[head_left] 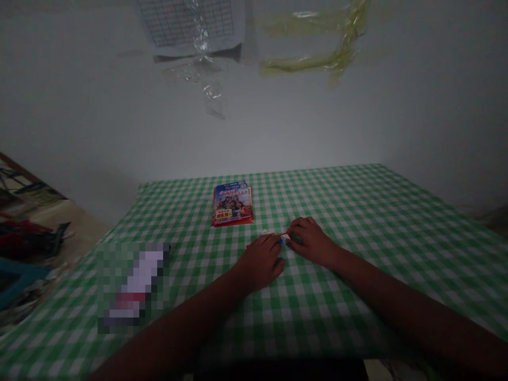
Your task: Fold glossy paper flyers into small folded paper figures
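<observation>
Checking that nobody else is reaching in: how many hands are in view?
2. The left hand covers much of the paper; the right hand is at the paper's right end. Both show plainly, though some fingers are partly hidden.

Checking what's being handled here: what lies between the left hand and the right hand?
In the head view, a piece of red, white and blue paper shows between the left hand and the right hand, partly covered.
</observation>
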`<state>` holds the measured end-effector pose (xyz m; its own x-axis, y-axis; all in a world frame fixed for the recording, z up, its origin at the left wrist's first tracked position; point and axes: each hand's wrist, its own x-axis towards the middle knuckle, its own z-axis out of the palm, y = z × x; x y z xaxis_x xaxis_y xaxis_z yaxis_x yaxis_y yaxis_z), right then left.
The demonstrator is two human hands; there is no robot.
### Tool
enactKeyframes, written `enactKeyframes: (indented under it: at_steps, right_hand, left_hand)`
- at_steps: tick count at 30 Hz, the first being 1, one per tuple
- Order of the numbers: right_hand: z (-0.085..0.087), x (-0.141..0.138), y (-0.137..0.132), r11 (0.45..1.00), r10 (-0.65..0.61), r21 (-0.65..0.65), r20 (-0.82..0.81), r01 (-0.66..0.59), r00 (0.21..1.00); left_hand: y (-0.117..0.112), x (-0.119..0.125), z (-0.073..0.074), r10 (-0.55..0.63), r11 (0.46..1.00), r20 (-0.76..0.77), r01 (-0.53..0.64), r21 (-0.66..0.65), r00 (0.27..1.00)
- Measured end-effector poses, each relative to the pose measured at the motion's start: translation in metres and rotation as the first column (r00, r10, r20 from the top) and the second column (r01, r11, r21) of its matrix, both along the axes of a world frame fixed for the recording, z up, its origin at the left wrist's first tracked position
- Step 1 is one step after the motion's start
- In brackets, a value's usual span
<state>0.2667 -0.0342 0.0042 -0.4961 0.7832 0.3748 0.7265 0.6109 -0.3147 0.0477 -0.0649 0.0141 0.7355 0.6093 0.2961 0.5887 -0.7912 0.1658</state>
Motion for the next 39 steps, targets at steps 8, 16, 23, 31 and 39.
enactKeyframes:
  at_steps: [8, 16, 23, 31, 39]
  right_hand:
    - [-0.011, 0.003, 0.003, 1.000, -0.025, 0.015, 0.014, 0.025, 1.000]
    - [-0.013, 0.004, 0.003, 1.000, -0.006, -0.005, 0.018, 0.006, 1.000]
    - [-0.006, 0.000, -0.003, 0.999, -0.006, -0.049, 0.005, 0.006, 1.000]
    - [-0.003, -0.002, -0.004, 0.994, 0.070, -0.074, -0.108, -0.078, 0.992]
    - [0.007, -0.006, -0.005, 0.982, 0.046, -0.168, -0.249, -0.090, 0.967]
  left_hand:
    - [0.013, -0.005, -0.009, 0.024, 0.999, 0.117, -0.021, -0.028, 0.993]
    - [0.013, -0.005, -0.004, 0.044, 0.995, 0.148, -0.030, -0.098, 0.988]
    - [0.011, -0.005, 0.001, 0.110, 0.990, 0.046, -0.105, -0.096, 0.993]
    - [0.010, -0.006, 0.010, 0.090, 0.993, -0.005, -0.090, -0.076, 0.996]
    - [0.011, -0.009, 0.008, 0.097, 0.994, 0.011, -0.096, -0.061, 0.995]
